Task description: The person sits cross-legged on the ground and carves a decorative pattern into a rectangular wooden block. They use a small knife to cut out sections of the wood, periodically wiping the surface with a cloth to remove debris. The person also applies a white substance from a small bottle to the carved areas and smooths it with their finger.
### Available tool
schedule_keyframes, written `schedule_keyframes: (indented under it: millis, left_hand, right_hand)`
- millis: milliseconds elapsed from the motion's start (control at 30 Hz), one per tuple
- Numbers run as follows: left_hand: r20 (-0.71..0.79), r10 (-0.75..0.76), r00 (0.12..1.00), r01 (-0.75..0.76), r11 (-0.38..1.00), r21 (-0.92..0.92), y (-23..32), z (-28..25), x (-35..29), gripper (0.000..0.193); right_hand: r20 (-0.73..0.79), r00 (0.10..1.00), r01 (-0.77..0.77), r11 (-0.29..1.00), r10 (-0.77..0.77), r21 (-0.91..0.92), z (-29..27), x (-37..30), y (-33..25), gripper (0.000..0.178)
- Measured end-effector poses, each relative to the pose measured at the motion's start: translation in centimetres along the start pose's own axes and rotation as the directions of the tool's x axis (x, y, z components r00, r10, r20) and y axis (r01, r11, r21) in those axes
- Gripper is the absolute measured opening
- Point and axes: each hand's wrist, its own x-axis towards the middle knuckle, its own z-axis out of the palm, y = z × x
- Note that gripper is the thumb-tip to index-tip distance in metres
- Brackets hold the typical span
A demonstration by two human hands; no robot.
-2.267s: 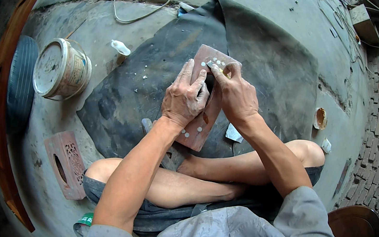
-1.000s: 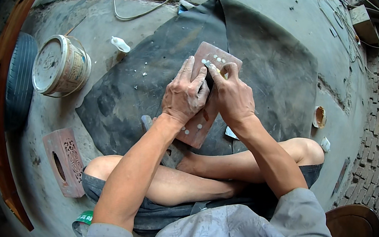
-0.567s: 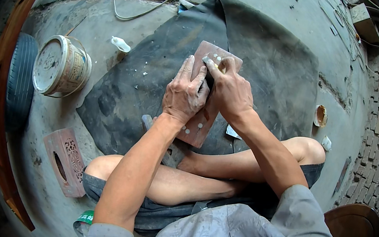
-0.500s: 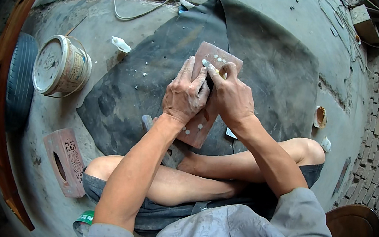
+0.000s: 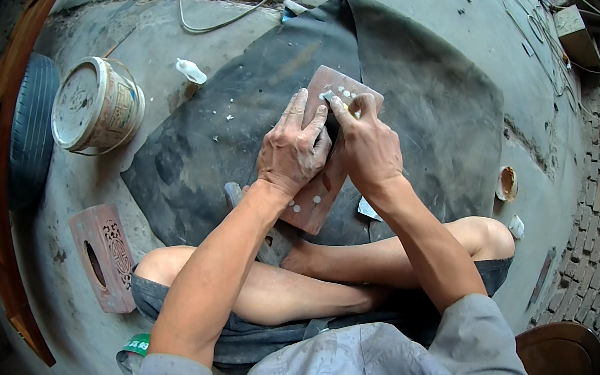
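Note:
A reddish-brown wooden box lies lengthwise in front of me over the dark mat. Round white spots mark both its far and near ends. My left hand grips its left side, with the fingers pointing away from me and the thumb near the top face. At the far end, my right hand is closed in a pinch, its index finger pressing toward a white spot. A bit of yellow and a greyish tip show at its fingers, probably a small tool. The hand hides most of it.
At left stand a lidded white bucket and a tire. A carved tissue box sits by my left knee. Beyond the mat lie a white bottle and a cable. An open round container lies at right.
My right index finger has shifted slightly to the right and nearer the box top, and the greyish tip moved with it. My left hand and the box stay in place.

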Motion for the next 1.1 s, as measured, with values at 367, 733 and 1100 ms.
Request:
schedule_keyframes:
  millis: [367,733,1100]
  left_hand:
    - [-0.044,0.007,0.999,-0.006,1.0,0.015,-0.1,0.0,0.0,0.038]
    - [-0.04,0.005,0.999,-0.005,1.0,0.009,0.3,-0.3,0.2,0.037]
    - [-0.036,0.002,0.999,-0.002,1.0,0.017,0.3,-0.3,0.2,0.038]
  right_hand:
    - [-0.457,0.883,0.02,0.967,0.102,0.254,0.9,0.9,9.3,0.046]
    - [0.325,0.944,-0.067,0.997,0.055,0.027,2.2,-8.7,11.6,0.078]
    - [0.278,0.953,-0.104,0.992,0.12,-0.071,1.3,-10.4,10.9,0.058]
